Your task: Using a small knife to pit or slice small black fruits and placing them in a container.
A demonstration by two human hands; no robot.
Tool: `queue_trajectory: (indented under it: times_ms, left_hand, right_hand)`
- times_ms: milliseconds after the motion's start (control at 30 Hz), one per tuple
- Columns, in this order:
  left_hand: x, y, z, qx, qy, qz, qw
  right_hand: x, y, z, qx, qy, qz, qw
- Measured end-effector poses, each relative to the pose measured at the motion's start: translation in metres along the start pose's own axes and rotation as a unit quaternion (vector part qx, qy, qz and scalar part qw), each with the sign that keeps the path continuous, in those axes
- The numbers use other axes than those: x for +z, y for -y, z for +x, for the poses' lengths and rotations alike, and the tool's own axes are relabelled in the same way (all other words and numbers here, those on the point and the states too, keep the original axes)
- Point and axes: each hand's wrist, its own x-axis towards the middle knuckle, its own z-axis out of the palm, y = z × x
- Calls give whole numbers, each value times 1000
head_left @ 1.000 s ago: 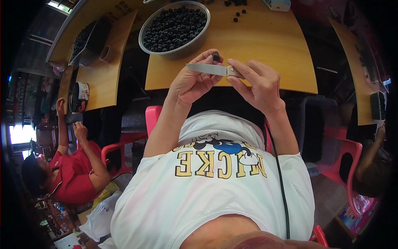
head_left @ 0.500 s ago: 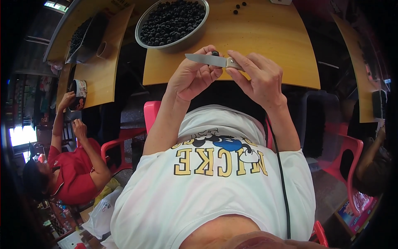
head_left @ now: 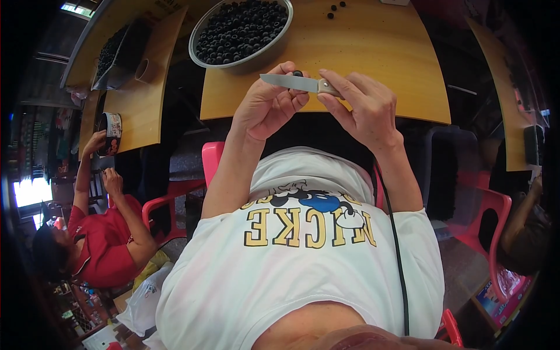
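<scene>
Small dark fruit (head_left: 297, 73) pinched in the left hand (head_left: 267, 106) above the wooden table (head_left: 373, 58), knife (head_left: 318, 86) at its six o'clock, gripped in the right hand (head_left: 366, 107), blade (head_left: 287, 81) toward nine, whether touching I can't tell, heaped bowl (head_left: 270, 53) at ten o'clock

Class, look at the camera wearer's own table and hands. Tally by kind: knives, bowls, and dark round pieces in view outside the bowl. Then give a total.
Knife: 1, in the right hand
Bowl: 1
Dark round piece in the left hand: 1
Loose dark pieces on the table: 3
Total: 6
</scene>
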Motion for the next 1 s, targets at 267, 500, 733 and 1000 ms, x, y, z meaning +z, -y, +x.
queue_trajectory:
  times_ms: [267,500,733,1000]
  left_hand:
    - [0,-2,-4,6,82,17,996]
    - [4,1,-3,22,49,-27,998]
    - [-1,1,-5,-5,47,-8,999]
    - [-11,5,-3,-14,33,-55,998]
  right_hand:
    - [11,-34,-11,39,2,-61,997]
    - [9,-55,-18,283,-125,145,940]
    - [13,-57,-19,334,-88,163,924]
    - [14,-50,-18,316,-39,123,940]
